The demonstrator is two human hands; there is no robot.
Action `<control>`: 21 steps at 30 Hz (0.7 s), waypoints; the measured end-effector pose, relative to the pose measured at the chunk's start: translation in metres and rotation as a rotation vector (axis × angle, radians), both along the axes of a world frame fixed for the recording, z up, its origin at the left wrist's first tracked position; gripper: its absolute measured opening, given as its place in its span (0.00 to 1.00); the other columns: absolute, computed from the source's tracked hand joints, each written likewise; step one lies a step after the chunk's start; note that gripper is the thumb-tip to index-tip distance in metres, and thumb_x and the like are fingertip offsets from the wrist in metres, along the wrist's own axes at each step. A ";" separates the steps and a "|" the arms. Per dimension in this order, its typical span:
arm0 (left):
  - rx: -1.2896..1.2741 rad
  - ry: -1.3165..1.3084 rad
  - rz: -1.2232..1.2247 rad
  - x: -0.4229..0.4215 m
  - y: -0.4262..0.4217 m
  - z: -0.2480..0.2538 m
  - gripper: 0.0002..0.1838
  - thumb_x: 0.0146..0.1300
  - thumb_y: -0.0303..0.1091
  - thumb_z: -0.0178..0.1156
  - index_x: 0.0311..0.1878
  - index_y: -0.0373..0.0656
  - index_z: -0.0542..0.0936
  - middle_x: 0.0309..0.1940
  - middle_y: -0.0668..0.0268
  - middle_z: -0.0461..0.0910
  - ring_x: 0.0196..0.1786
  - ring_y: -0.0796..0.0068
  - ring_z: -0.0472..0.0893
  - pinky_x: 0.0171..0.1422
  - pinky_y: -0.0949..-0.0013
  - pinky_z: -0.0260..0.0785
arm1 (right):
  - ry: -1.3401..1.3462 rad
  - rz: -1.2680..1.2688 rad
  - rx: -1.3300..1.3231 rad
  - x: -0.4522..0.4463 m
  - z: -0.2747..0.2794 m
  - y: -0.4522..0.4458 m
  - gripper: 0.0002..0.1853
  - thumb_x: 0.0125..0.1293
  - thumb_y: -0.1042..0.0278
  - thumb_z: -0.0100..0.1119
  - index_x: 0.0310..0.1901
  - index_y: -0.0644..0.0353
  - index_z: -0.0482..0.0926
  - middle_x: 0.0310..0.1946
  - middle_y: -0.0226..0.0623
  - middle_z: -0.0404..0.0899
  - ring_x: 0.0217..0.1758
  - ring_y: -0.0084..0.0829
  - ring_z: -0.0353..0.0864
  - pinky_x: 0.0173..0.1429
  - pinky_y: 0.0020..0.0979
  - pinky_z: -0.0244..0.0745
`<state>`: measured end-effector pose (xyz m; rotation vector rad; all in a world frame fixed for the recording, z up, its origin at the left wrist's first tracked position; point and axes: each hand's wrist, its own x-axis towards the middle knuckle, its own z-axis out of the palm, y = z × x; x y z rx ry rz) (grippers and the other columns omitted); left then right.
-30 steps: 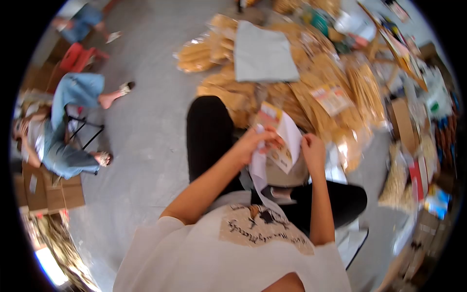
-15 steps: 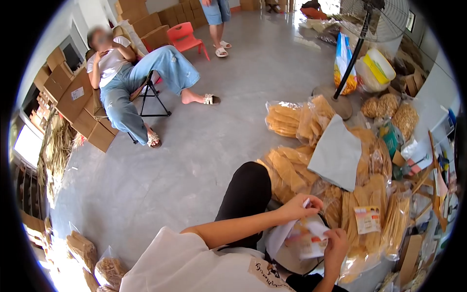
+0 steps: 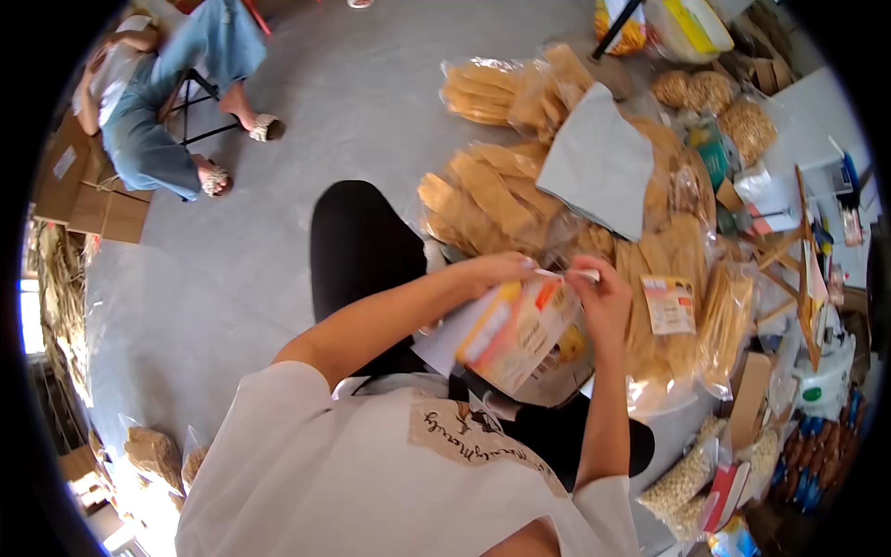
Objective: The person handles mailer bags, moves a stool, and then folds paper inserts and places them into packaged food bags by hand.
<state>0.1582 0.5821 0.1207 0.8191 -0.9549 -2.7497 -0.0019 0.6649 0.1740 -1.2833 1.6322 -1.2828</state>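
Note:
A printed label sheet (image 3: 527, 339) in orange, yellow and pink hangs above my lap, somewhat blurred. My left hand (image 3: 501, 269) is closed on its upper left edge. At the upper right corner, my right hand (image 3: 603, 292) pinches the sheet, and a small white strip shows at the fingertips. White paper (image 3: 445, 339) hangs beside the sheet on the left. Below my hands is a round pale container or seat (image 3: 557, 382), partly hidden. Just right of my right hand lies a clear bag of long tan dried sticks (image 3: 682, 357) bearing a similar printed label (image 3: 668, 304).
Several clear bags of tan dried strips (image 3: 492, 190) cover the floor ahead, with a grey cloth (image 3: 599, 162) on top. Bags of pale pieces (image 3: 682, 483) lie at the lower right. A seated person (image 3: 153, 102) is at the upper left, near cardboard boxes (image 3: 107, 204).
My view has tilted down and shifted right. My hands have come closer together at the sheet's top, and its printed face now shows more fully.

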 end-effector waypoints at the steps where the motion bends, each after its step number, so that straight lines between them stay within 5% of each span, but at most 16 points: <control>1: -0.033 -0.084 0.047 -0.001 -0.005 -0.015 0.08 0.57 0.37 0.58 0.32 0.43 0.77 0.24 0.72 0.76 0.23 0.82 0.74 0.22 0.77 0.65 | -0.070 -0.055 -0.015 -0.005 -0.012 -0.007 0.12 0.49 0.83 0.58 0.38 0.65 0.78 0.31 0.30 0.78 0.34 0.20 0.74 0.41 0.21 0.69; 6: 0.210 -0.332 0.029 0.015 -0.012 -0.185 0.09 0.55 0.35 0.57 0.35 0.40 0.78 0.25 0.63 0.78 0.24 0.72 0.78 0.24 0.72 0.70 | 0.053 -0.176 0.019 -0.037 -0.056 -0.021 0.09 0.54 0.81 0.57 0.39 0.66 0.76 0.32 0.29 0.77 0.35 0.19 0.73 0.41 0.20 0.68; 8: 0.200 -0.480 0.124 0.019 -0.010 -0.193 0.10 0.55 0.35 0.56 0.36 0.39 0.78 0.23 0.61 0.77 0.23 0.69 0.78 0.25 0.69 0.70 | 0.047 -0.213 -0.048 -0.040 -0.061 -0.029 0.11 0.52 0.80 0.59 0.39 0.64 0.76 0.29 0.32 0.76 0.32 0.21 0.72 0.38 0.22 0.67; 9: 0.241 -0.497 0.377 0.021 -0.010 -0.174 0.10 0.53 0.32 0.56 0.37 0.38 0.78 0.26 0.59 0.78 0.25 0.67 0.78 0.28 0.66 0.71 | 0.043 -0.211 -0.044 -0.044 -0.062 -0.033 0.11 0.52 0.80 0.59 0.39 0.64 0.76 0.29 0.32 0.76 0.32 0.21 0.72 0.38 0.22 0.67; 13: 0.223 -0.593 0.988 0.027 -0.028 -0.180 0.13 0.49 0.26 0.55 0.40 0.32 0.75 0.35 0.56 0.78 0.33 0.61 0.79 0.36 0.58 0.73 | 0.330 -0.137 -0.112 -0.046 -0.050 -0.081 0.12 0.52 0.76 0.60 0.40 0.63 0.75 0.30 0.43 0.77 0.35 0.37 0.77 0.40 0.29 0.69; 14: 0.279 -0.598 1.104 0.024 -0.030 -0.183 0.13 0.53 0.26 0.50 0.41 0.34 0.74 0.39 0.55 0.77 0.40 0.59 0.79 0.45 0.56 0.74 | 0.379 -0.083 -0.123 -0.042 -0.042 -0.100 0.12 0.52 0.75 0.60 0.40 0.62 0.75 0.31 0.47 0.77 0.36 0.44 0.77 0.40 0.31 0.69; 15: 0.280 -0.602 1.113 0.025 -0.032 -0.189 0.13 0.53 0.26 0.50 0.41 0.34 0.74 0.39 0.55 0.77 0.40 0.59 0.79 0.45 0.56 0.74 | 0.452 -0.008 -0.137 -0.036 -0.034 -0.121 0.14 0.51 0.75 0.60 0.41 0.64 0.75 0.31 0.48 0.78 0.36 0.42 0.78 0.41 0.31 0.70; 18: 0.469 -0.169 1.308 0.029 -0.030 -0.209 0.18 0.59 0.38 0.45 0.47 0.38 0.73 0.46 0.56 0.75 0.50 0.61 0.75 0.55 0.62 0.69 | 0.535 0.141 -0.137 -0.015 -0.044 -0.183 0.15 0.49 0.76 0.61 0.42 0.64 0.75 0.32 0.49 0.78 0.37 0.44 0.78 0.41 0.32 0.71; 21: 0.500 -0.118 1.385 0.035 -0.024 -0.141 0.21 0.61 0.45 0.45 0.49 0.39 0.72 0.47 0.56 0.75 0.50 0.64 0.76 0.54 0.66 0.69 | 0.664 0.241 -0.021 0.009 -0.065 -0.226 0.15 0.48 0.76 0.61 0.41 0.63 0.76 0.33 0.51 0.78 0.39 0.48 0.77 0.42 0.37 0.72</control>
